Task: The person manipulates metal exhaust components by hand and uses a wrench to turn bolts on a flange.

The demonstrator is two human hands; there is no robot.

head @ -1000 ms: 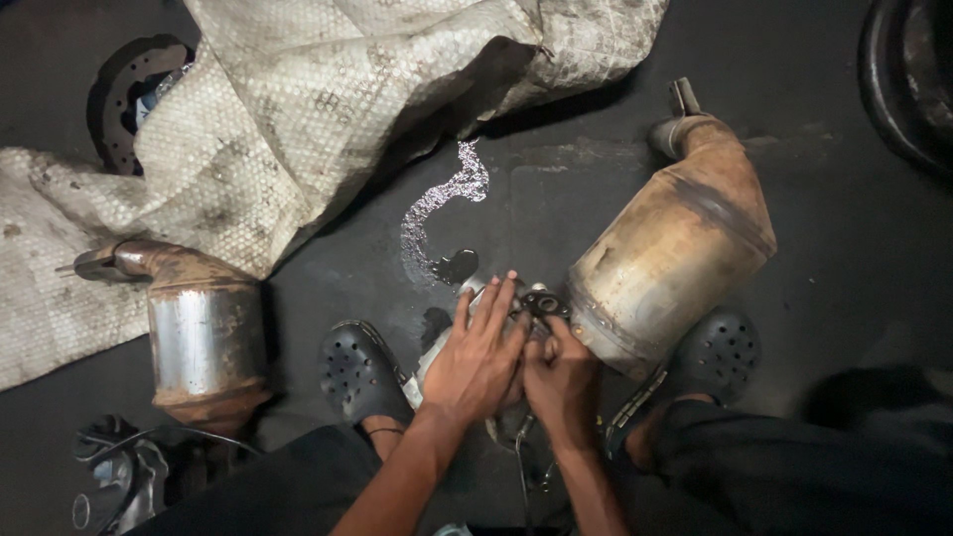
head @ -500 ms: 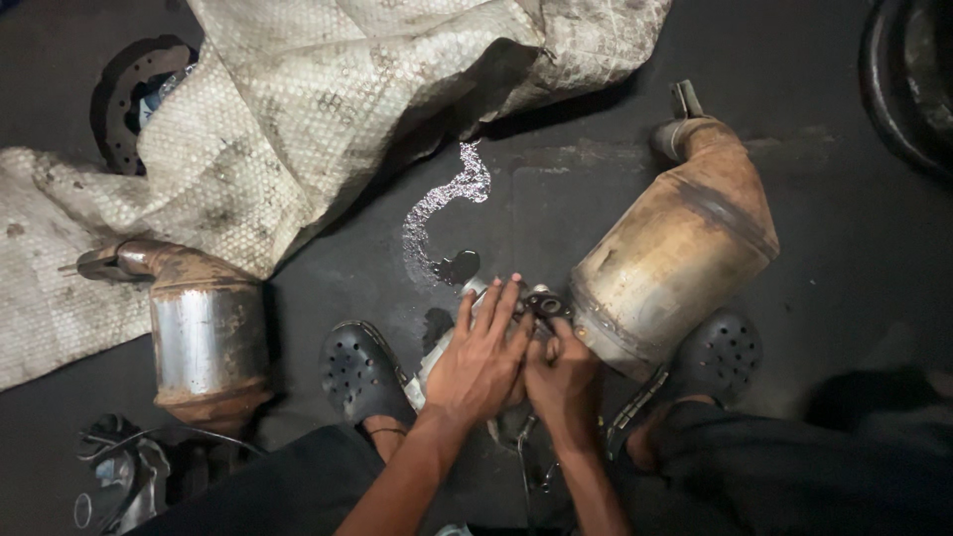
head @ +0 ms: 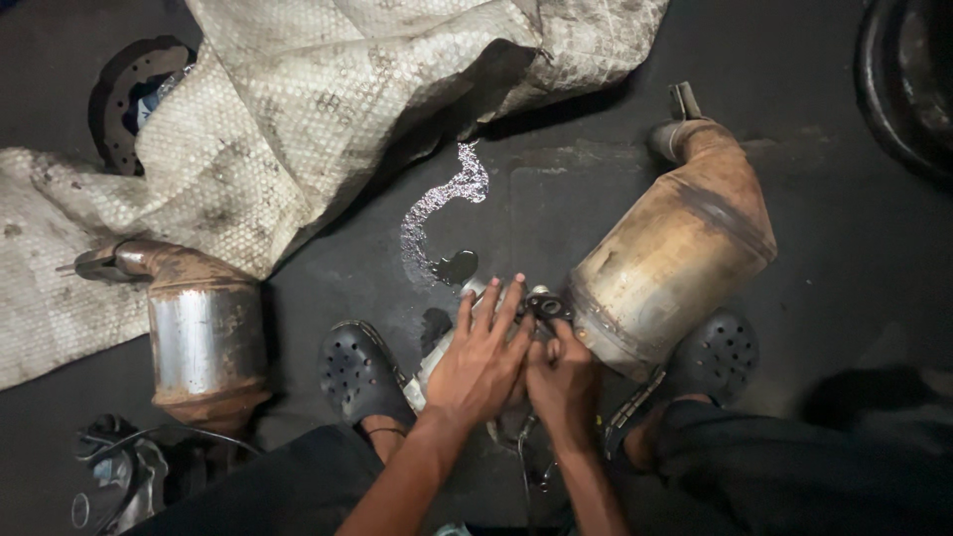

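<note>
A large rusty catalytic converter [head: 677, 248] lies on the dark floor, its open end toward me between my feet. My left hand [head: 479, 362] rests palm down, fingers spread, on a pale metal part [head: 433, 369] next to that end. My right hand [head: 562, 375] is closed around a small dark metal fitting [head: 545, 306] at the converter's mouth; what its fingers pinch is hidden. Both hands touch each other.
A second, shinier converter [head: 204, 333] lies at the left. A dirty woven sack [head: 298, 119] covers the upper left, partly over a brake disc [head: 124, 94]. A silvery spill [head: 437, 213] marks the floor. Black clogs [head: 357, 372] are on my feet. A tyre [head: 908, 79] sits top right.
Hardly anything differs; my hands stay pressed at the converter's mouth, with the left fingers shifting slightly.
</note>
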